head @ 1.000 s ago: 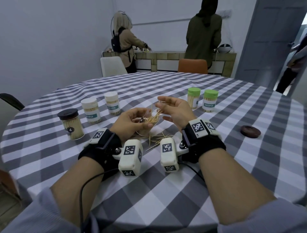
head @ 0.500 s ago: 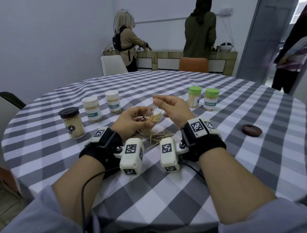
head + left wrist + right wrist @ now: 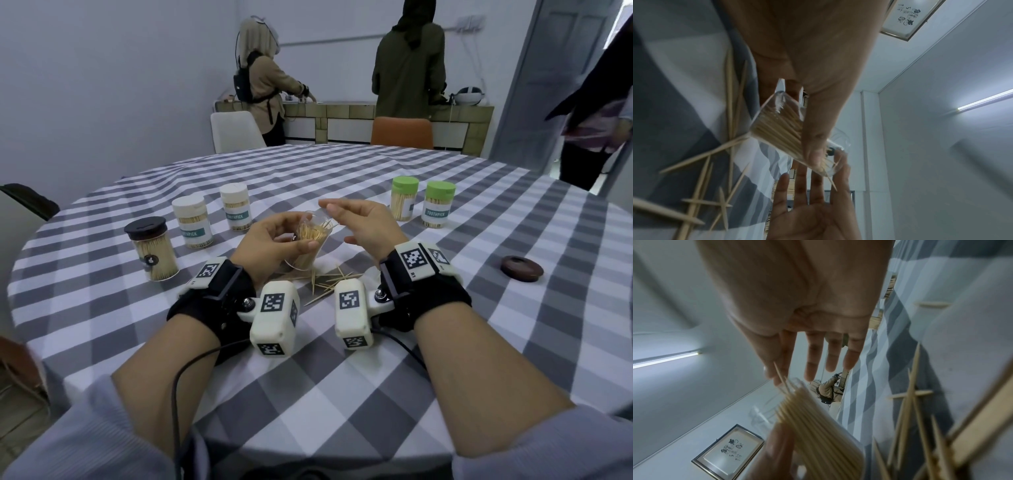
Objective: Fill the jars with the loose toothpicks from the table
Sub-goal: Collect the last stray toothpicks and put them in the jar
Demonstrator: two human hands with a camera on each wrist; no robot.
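Over the middle of the checked table [image 3: 342, 394] our left hand [image 3: 270, 243] grips a clear open jar [image 3: 310, 245], tilted toward the right and packed with toothpicks; thumb on the near side, fingers curled round the far side. Our right hand [image 3: 363, 226] sits just beside the jar mouth, fingers straight and slightly spread, holding nothing we can make out; one toothpick [image 3: 831, 180] sticks out of the mouth against its fingertips [image 3: 809, 369]. Loose toothpicks [image 3: 330, 281] lie scattered on the cloth just below the jar, between our wrists. Left side: a dark-lidded jar [image 3: 150, 248] and two white-lidded jars [image 3: 193, 221], full, upright. Right side: two green-lidded jars [image 3: 423, 204]. A dark loose lid [image 3: 521, 268] lies far right, well apart. Three people stand in the background.
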